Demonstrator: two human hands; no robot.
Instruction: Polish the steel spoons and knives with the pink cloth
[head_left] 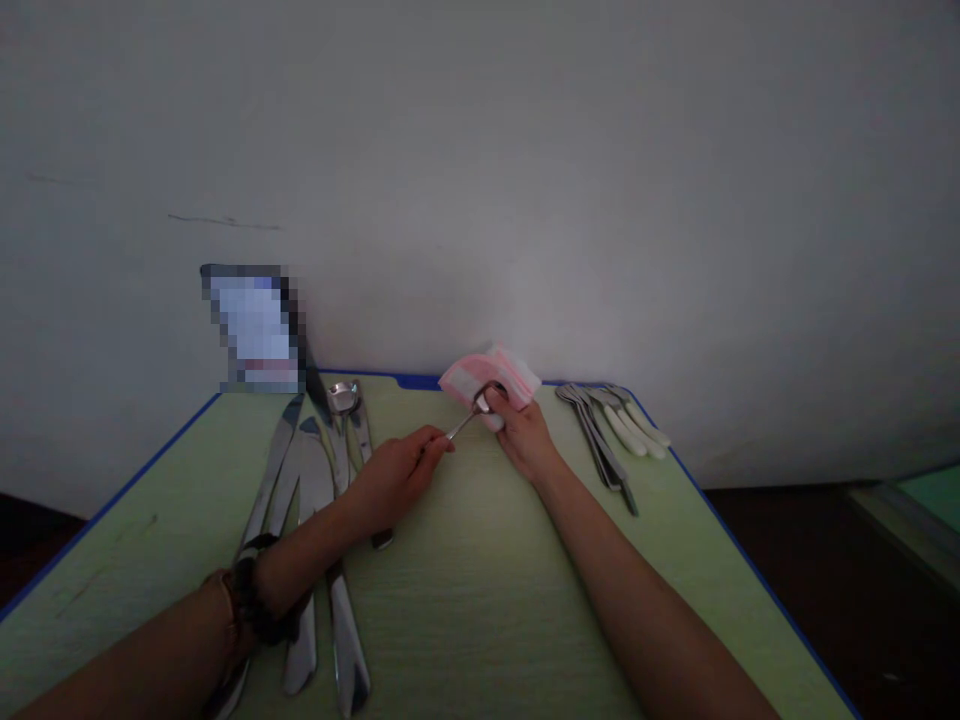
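Spoon held in both hands at the far middle of the table

The left hand [401, 475] is clamped on the handle of a metal spoon [463, 424], fingers curled round it. The right hand [525, 435] is clamped on a folded pink and white cloth [476, 375], thumb uppermost, with the spoon's far end against the cloth. The spoon slants from the left hand, far and to the right, above the far middle of the table [480, 600]. The table has a pale green top and a blue edge.

On the left, long metal utensils [313, 480] lie lengthwise, partly hidden by the left forearm; a shiny scoop [343, 397] is at their far end. A dark beaded bracelet [251, 600] is on the left wrist. At the far left corner stands a screen [255, 325], its content pixelated and unreadable.

On the far right, thin metal spoons [598, 440] lie bunched together. Just to their right are utensils with white handles [626, 430]; their exact number cannot be told. A plain pale wall [525, 200] rises behind the table's far edge
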